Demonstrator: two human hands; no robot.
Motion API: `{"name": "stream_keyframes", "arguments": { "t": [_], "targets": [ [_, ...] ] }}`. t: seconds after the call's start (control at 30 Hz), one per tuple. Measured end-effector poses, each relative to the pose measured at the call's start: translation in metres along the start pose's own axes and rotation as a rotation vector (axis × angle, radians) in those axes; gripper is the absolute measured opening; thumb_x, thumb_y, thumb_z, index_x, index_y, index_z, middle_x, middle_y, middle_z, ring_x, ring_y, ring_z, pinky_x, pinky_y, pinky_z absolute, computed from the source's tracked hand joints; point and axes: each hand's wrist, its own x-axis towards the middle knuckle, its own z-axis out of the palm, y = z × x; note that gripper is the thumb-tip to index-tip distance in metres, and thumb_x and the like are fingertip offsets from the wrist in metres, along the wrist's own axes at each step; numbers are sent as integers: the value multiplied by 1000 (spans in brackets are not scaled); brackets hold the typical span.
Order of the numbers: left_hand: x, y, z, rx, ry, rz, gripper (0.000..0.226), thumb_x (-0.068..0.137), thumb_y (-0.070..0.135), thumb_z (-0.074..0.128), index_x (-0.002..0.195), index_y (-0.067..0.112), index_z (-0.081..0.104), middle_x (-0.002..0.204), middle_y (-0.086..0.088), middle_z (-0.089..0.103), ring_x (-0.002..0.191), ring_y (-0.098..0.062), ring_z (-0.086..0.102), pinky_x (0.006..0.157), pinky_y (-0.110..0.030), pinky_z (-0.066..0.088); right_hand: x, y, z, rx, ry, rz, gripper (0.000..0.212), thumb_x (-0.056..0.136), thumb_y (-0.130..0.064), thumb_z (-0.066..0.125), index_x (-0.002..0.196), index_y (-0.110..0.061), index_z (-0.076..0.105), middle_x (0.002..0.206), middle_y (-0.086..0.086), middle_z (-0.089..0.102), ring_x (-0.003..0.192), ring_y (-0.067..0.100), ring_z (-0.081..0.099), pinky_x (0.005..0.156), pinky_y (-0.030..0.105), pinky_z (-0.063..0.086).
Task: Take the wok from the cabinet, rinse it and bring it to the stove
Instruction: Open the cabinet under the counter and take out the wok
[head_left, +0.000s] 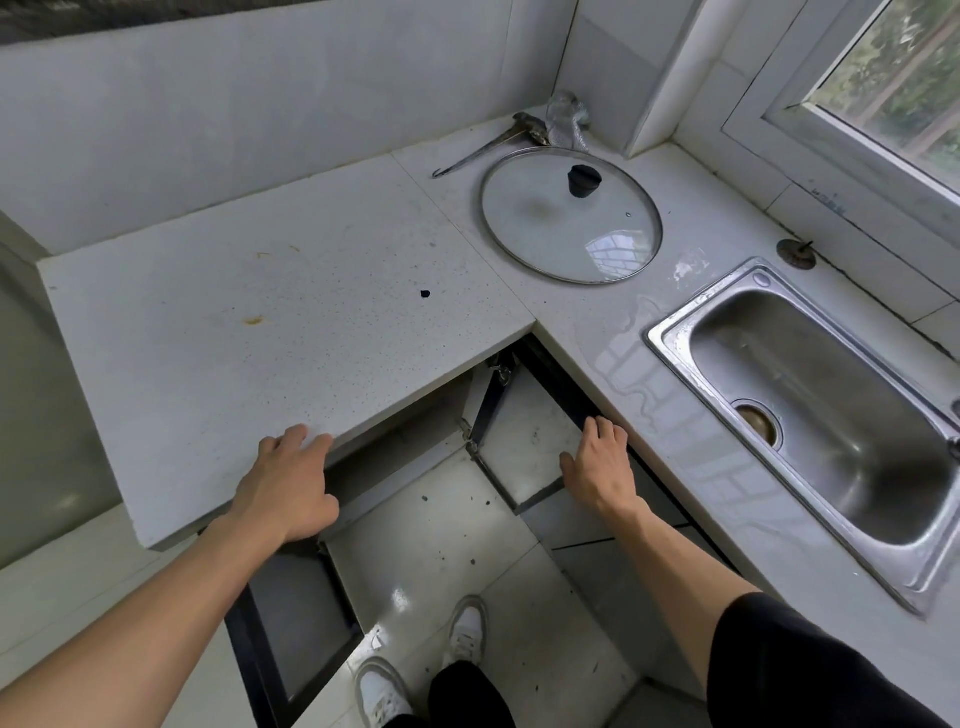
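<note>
No wok is in view; the cabinet's inside lies hidden under the white countertop (249, 322). Two cabinet doors stand open below the corner of the counter. My right hand (597, 467) grips the top edge of the right cabinet door (524, 436), fingers curled over it and thumb on its white face. My left hand (291, 483) rests on the front edge of the countertop with fingers fairly straight, above the left cabinet door (296, 623). The steel sink (670, 332) sits in the counter at the right. No stove shows.
A glass lid (571, 228) with a black knob lies on the counter behind the corner, a metal utensil (483, 150) beyond it. A sink plug (796, 253) lies by the window wall. My feet in white shoes (467, 634) stand on the tiled floor.
</note>
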Motion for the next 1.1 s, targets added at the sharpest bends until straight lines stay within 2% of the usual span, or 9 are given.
{"name": "stream_keyframes", "arguments": {
  "t": [0.2,0.33,0.4,0.53,0.63,0.73,0.87,1.1],
  "targets": [
    [-1,-2,3,-26,-10,10,80,78,19,59,149,22,20,155,-4,15,138,-29,19,100,-36,43,-14,-5,-9,-98,-116,14,63,95,-44,50,143,-7,30,158,15,17,141,33,23,109,44,33],
    [-8,-5,2,-72,-24,35,80,82,24,59,150,23,16,157,-4,9,141,-29,13,105,-38,39,-36,-12,-25,-53,-140,-29,63,94,-47,51,141,-9,33,147,13,32,135,33,32,103,46,40],
    [-18,-5,3,-99,-11,44,82,83,28,59,151,22,13,158,-4,5,143,-29,8,109,-40,34,-52,-21,-36,-8,-122,-57,64,95,-45,51,145,-10,30,149,13,31,138,32,29,107,46,36],
    [-41,1,7,-132,155,54,75,87,35,57,149,19,19,156,-4,15,141,-26,15,109,-39,34,-73,-47,-52,37,-81,-171,67,96,-45,52,149,-12,27,158,12,22,145,31,19,114,47,27],
    [-60,8,13,-205,195,30,70,90,37,53,150,17,22,157,-5,18,142,-26,16,112,-39,31,-76,-67,-57,47,-98,-279,68,96,-44,51,151,-13,26,160,10,18,147,30,14,116,47,22],
    [-71,10,22,-246,202,-18,67,91,38,52,149,17,26,156,-3,23,142,-23,20,114,-38,29,-72,-85,-55,68,-132,-381,62,97,-41,51,148,-12,30,156,11,28,144,30,20,114,45,26],
    [-72,17,34,-283,218,-91,59,90,37,51,144,19,36,151,-1,34,139,-20,24,114,-37,29,-49,-92,-39,91,-220,-485,66,96,-44,51,150,-15,28,159,7,23,147,28,18,117,44,24],
    [-75,65,57,-352,177,-328,58,90,37,53,142,19,38,149,-1,35,136,-23,29,110,-38,35,2,-66,-20,58,-357,-635,63,97,-42,49,151,-17,27,159,5,23,147,26,17,119,42,23]
  ]
}}
